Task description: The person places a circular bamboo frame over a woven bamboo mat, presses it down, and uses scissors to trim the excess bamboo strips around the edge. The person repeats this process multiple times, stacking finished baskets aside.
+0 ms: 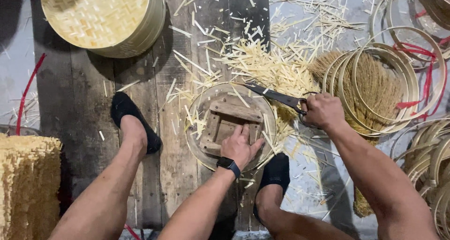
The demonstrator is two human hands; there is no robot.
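On a dark plank floor (84,104) littered with bamboo offcuts (267,64), the left hand (240,146) presses flat on a wooden frame (229,120) inside a half-trimmed bamboo tray (197,146), near the floor's middle, while the right hand (323,111) grips shears (274,96).

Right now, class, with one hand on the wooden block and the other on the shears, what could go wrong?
1. The left hand presses the wooden block inside the bamboo ring, close to the shears in the right hand; a slip might nick its fingers.
2. Sharp bamboo offcuts litter the floor around feet in thin black socks; a splinter could pierce them.
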